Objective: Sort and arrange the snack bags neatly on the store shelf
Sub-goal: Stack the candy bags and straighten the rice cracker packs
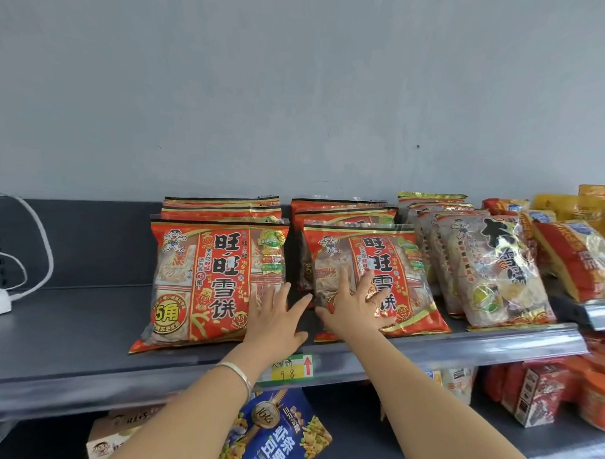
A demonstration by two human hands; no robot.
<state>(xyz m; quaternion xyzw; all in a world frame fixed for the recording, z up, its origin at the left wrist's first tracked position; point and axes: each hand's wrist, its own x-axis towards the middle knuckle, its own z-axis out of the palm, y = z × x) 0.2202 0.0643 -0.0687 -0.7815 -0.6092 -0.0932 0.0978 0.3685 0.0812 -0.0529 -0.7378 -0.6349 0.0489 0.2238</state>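
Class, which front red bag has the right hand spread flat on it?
The right front red bag; the left hand only touches the left front bag's edge.

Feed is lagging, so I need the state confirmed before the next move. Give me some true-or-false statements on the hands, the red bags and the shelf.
1. The left hand and right hand are both flat, fingers straight. True.
2. The right hand presses the clear-fronted bags at far right. False: it rests on the right front red bag.
3. The red bags lie in one flat pile. False: they stand in two rows, one behind the left front red bag, one behind the right.
4. A white cable lies on the shelf, left of the bags. True.
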